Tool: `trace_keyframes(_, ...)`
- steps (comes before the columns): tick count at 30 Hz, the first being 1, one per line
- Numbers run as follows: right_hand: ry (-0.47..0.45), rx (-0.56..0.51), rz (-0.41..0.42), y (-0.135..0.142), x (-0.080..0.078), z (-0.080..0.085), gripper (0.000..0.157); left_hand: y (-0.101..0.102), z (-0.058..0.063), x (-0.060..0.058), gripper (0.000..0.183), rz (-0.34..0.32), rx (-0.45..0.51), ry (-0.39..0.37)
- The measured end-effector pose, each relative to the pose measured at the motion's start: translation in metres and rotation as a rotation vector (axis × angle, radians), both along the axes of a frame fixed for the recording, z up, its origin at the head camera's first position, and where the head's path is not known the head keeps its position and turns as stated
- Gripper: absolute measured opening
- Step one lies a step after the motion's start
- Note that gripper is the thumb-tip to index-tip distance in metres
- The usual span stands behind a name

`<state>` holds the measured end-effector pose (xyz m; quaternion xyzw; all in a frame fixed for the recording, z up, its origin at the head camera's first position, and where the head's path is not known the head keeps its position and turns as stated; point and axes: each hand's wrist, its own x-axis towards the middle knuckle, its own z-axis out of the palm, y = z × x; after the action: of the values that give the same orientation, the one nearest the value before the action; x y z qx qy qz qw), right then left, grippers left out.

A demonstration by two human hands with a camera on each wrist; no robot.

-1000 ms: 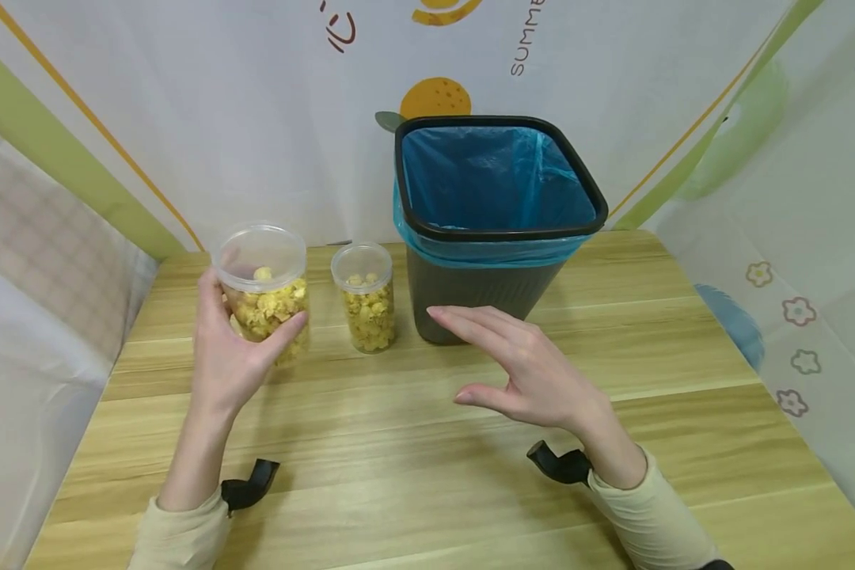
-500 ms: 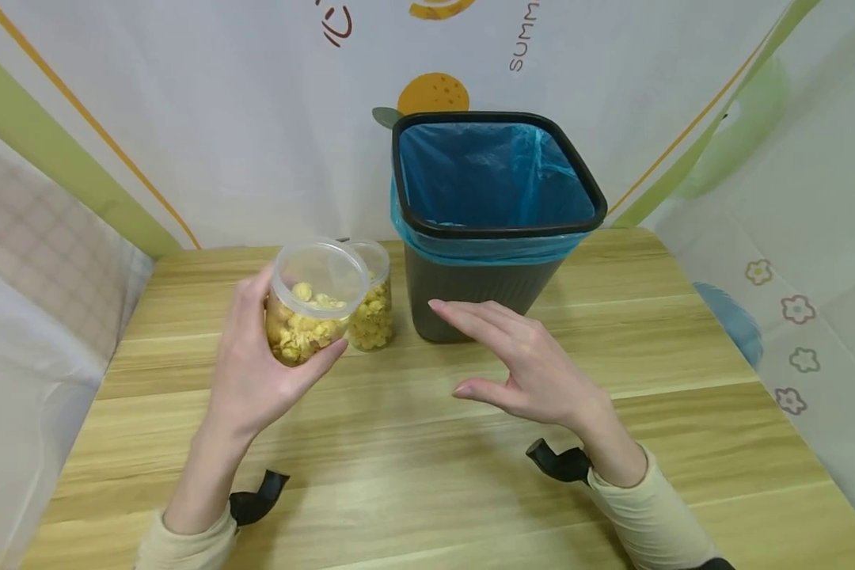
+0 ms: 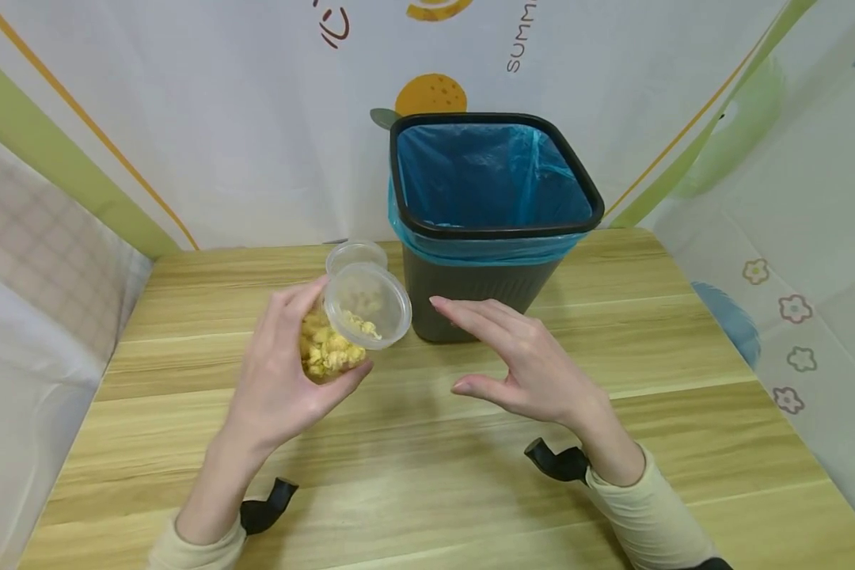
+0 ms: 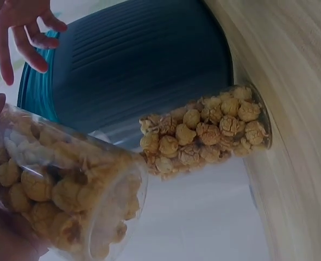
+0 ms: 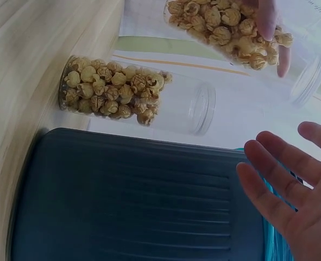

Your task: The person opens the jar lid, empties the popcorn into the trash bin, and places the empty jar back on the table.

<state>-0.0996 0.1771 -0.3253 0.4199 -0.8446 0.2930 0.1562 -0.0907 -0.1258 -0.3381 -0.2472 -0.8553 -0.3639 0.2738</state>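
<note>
My left hand [image 3: 278, 380] grips a clear plastic jar of popcorn [image 3: 328, 348] above the table and tilts its top to the right. I cannot tell whether a lid covers that top. Behind it, a second clear jar of popcorn [image 5: 117, 89] stands upright on the table, mostly hidden in the head view. Popcorn pieces show through the held jar [image 4: 51, 185] in the left wrist view. Over the table in front of the bin, my right hand [image 3: 520, 356] hovers with fingers extended and thumb apart, holding nothing.
A dark square bin [image 3: 463, 277] with a blue bag liner [image 3: 484, 174] stands at the back of the wooden table [image 3: 413, 475], right of the standing jar. Printed curtains [image 3: 271, 127] hang behind and at both sides.
My left hand has carried the jar rightward, in front of the standing jar, and tipped it from upright toward the right. My right hand has stayed almost still.
</note>
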Motion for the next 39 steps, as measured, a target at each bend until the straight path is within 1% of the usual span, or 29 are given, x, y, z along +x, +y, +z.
trace_keyframes(9, -0.005, -0.019, -0.014, 0.0, 0.0, -0.001, 0.079, 0.01, -0.005, 0.003, 0.102, -0.038, -0.096, 0.036)
trace_keyframes(14, -0.001, -0.037, -0.014, 0.0, -0.001, -0.001, 0.081, 0.015, -0.009, 0.004, 0.102, -0.045, -0.152, 0.064)
trace_keyframes(17, 0.0, -0.048, -0.013, -0.001, -0.001, -0.001, 0.082, 0.017, -0.011, 0.005, 0.099, -0.043, -0.197, 0.063)
trace_keyframes(18, -0.002, -0.05, -0.013, -0.001, -0.001, -0.001, 0.082, 0.018, -0.012, 0.005, 0.099, -0.043, -0.209, 0.074)
trace_keyframes(21, -0.008, -0.04, -0.024, -0.002, -0.001, -0.002, 0.083, 0.02, -0.015, 0.006, 0.097, -0.046, -0.248, 0.087)
trace_keyframes(24, -0.014, -0.025, -0.032, -0.003, 0.0, -0.001, 0.084, 0.023, -0.017, 0.006, 0.099, -0.046, -0.282, 0.121)
trace_keyframes(25, -0.018, -0.021, -0.034, -0.004, 0.0, -0.001, 0.084, 0.024, -0.017, 0.007, 0.099, -0.046, -0.296, 0.121)
trace_keyframes(30, -0.04, -0.017, -0.045, -0.005, 0.001, -0.002, 0.083, 0.028, -0.019, 0.007, 0.1, -0.051, -0.33, 0.152)
trace_keyframes(39, -0.072, -0.022, -0.051, -0.006, 0.002, -0.004, 0.075, 0.032, -0.019, 0.007, 0.094, -0.045, -0.378, 0.17)
